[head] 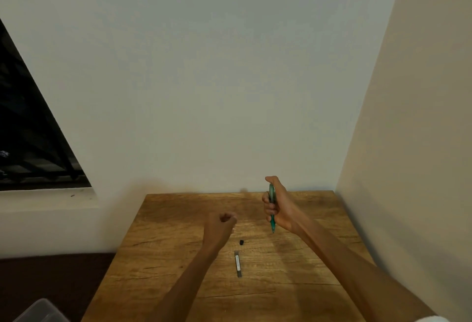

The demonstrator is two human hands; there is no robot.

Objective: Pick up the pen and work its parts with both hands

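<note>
My right hand (277, 205) grips a green mechanical pencil (272, 209) upright above the wooden table (178, 258), its tip pointing down and my thumb at its top end. My left hand (221, 227) hovers over the table with fingers curled together; whether something tiny is pinched in them I cannot tell. A small black cap (241, 242) lies on the table between the hands. Just nearer to me lies a slim grey lead case (238, 263).
The table stands in a corner, with a white wall behind and a cream wall (408, 168) on the right. A dark window (28, 130) is at the left. A clear plastic box (40, 311) shows at the bottom left, beside dark floor.
</note>
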